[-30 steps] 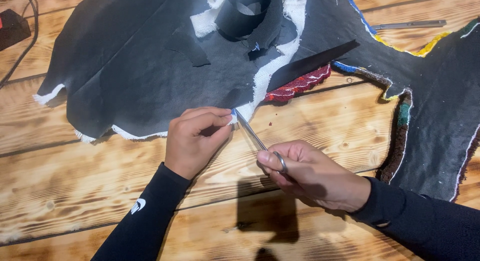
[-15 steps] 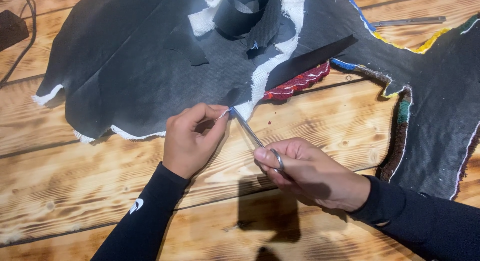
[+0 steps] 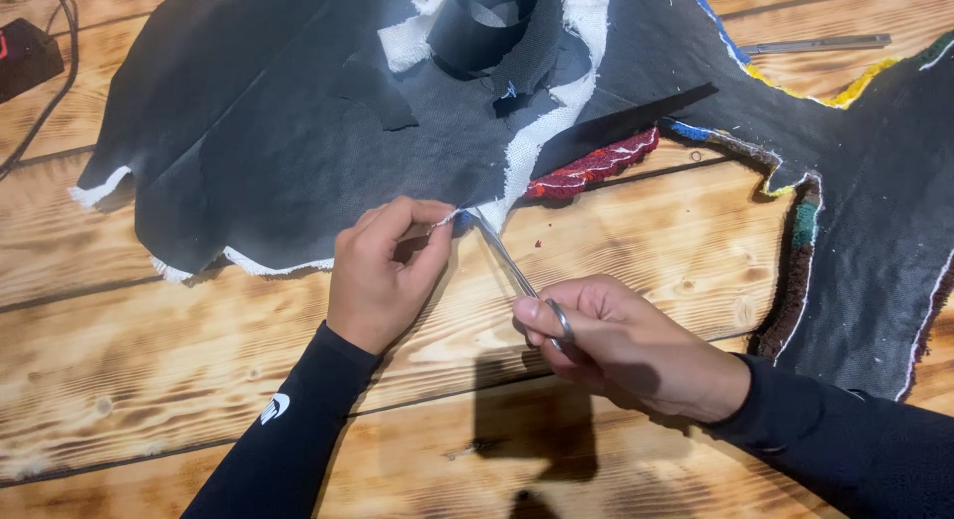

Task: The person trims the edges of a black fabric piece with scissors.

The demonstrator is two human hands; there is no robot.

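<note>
Since a second ago our left hand (image 3: 383, 275) has slid its pinch a touch further along the white frayed edge (image 3: 467, 217) of the dark backing cloth (image 3: 278, 131); scissors (image 3: 517, 270) barely moved, tips at that edge. Right hand (image 3: 616, 345) grip closed through the scissor ring; blades look near-closed. Cloth lies flat on the worktop (image 3: 199, 380). Coloured tufted trim (image 3: 596, 166) sits just beside the cut line; loose dark scraps (image 3: 492, 27) and a metal bar (image 3: 815, 45) lie well apart
</note>
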